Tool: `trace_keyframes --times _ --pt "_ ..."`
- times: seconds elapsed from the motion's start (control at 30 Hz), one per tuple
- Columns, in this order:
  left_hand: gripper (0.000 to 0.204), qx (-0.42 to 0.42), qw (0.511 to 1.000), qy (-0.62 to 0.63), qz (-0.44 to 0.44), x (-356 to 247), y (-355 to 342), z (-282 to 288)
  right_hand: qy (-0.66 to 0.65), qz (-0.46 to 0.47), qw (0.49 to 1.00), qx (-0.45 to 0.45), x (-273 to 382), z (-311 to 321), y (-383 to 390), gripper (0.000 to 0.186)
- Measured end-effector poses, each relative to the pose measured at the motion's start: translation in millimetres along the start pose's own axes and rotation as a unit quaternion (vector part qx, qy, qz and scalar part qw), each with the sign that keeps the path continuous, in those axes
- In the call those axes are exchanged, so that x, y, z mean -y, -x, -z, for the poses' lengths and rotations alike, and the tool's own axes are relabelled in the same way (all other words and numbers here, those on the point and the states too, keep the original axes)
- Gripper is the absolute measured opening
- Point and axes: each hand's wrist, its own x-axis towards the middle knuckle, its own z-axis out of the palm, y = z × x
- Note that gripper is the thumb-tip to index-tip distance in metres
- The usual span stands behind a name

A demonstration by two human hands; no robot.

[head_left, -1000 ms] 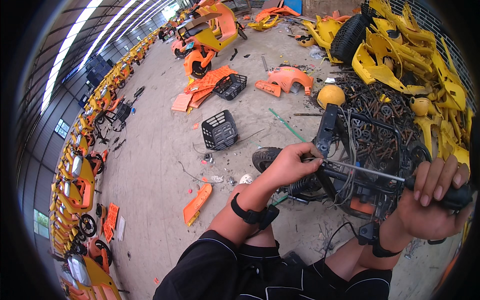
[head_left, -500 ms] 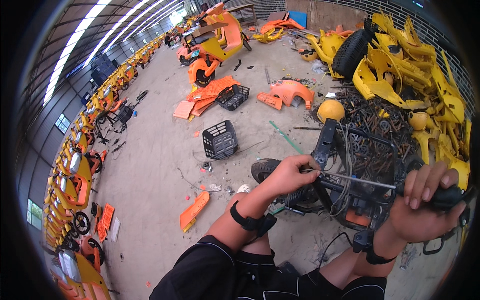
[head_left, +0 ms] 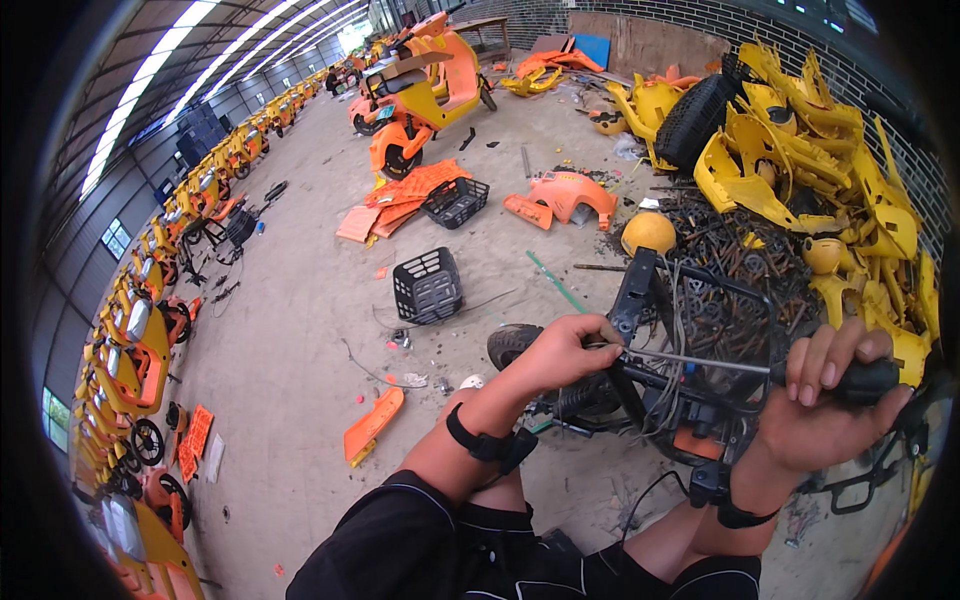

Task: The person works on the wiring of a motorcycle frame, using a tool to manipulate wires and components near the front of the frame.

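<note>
Overhead, the head view showed the left hand (head_left: 560,352) pinched shut on the tip of a long screwdriver (head_left: 700,360), while the right hand (head_left: 815,415) was clamped round its black handle. Both worked over a stripped black scooter frame (head_left: 690,400) on the floor. The screwdriver's tip was hidden by fingers; the frame's right end was cut off.
</note>
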Motion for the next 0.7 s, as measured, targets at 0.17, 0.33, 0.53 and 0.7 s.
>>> trace_keyframes --times 0.17,0.33,0.53,0.7 --pt "0.013 0.009 1.000 0.008 0.016 -3 0 1 0.024 0.003 0.999 -0.022 -1 -2 1 0.056" --pt "0.013 0.004 1.000 -0.002 0.026 -3 3 4 0.012 -0.010 1.000 -0.019 -5 -2 0 0.056" --pt "0.012 0.013 1.000 0.014 0.000 2 -3 2 0.179 -0.083 0.979 -0.043 -46 -20 26 0.062" --pt "0.012 0.013 1.000 -0.021 -0.003 -7 1 3 0.074 -0.051 0.994 -0.067 -36 -8 15 0.056"
